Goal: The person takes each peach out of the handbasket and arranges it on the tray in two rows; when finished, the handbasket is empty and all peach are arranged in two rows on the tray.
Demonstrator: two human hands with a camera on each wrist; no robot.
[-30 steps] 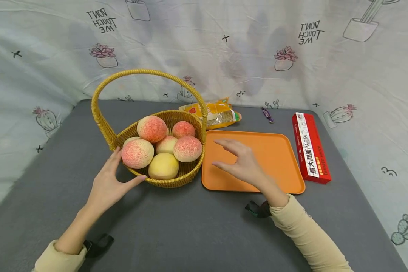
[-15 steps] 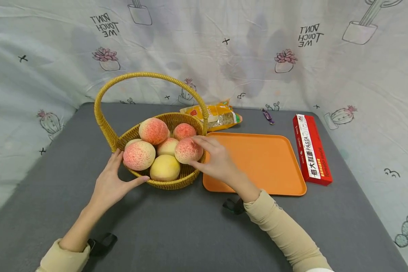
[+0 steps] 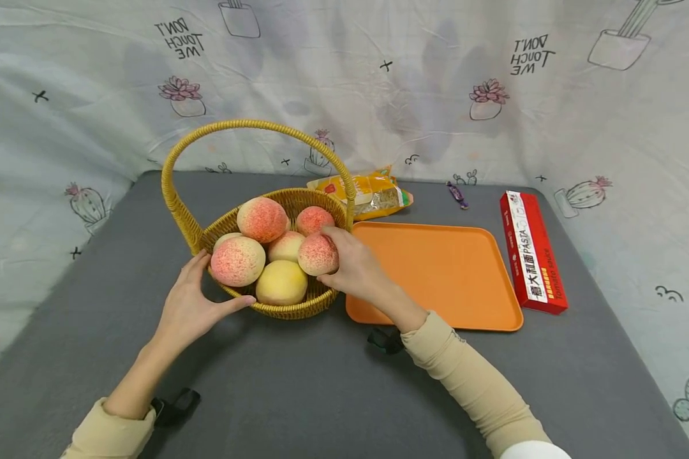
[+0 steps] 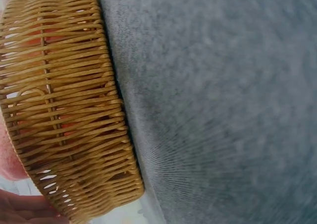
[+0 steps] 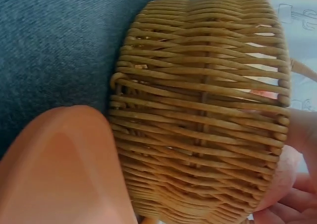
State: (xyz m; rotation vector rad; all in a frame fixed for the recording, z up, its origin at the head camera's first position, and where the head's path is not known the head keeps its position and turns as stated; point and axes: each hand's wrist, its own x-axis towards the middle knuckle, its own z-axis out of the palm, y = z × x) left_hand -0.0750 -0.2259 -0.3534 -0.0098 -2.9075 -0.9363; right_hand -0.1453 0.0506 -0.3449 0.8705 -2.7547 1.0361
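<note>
A yellow wicker basket (image 3: 298,311) with a tall arched handle holds several peaches, pink, red and pale, and one all-yellow one (image 3: 281,282). My left hand (image 3: 192,309) holds the basket at its front left, thumb along the front rim and fingers at the left side; its fingers (image 4: 27,209) show at the wicker edge in the left wrist view. My right hand (image 3: 358,264) grips a pink-red peach (image 3: 318,254) at the basket's right side, fingers over its far side and thumb in front. In the right wrist view the basket wall (image 5: 208,100) hides much of that peach.
An orange tray (image 3: 436,274) lies right of the basket, under my right forearm. Further right is a red pasta box (image 3: 533,252). Behind stand a yellow food bag (image 3: 373,194) and a small purple wrapped candy (image 3: 457,195). A printed cloth hangs behind the grey table (image 3: 298,395).
My right hand has moved left from above the tray to the basket and taken hold of the pink-red peach at its right side. My left hand has stayed at the basket.
</note>
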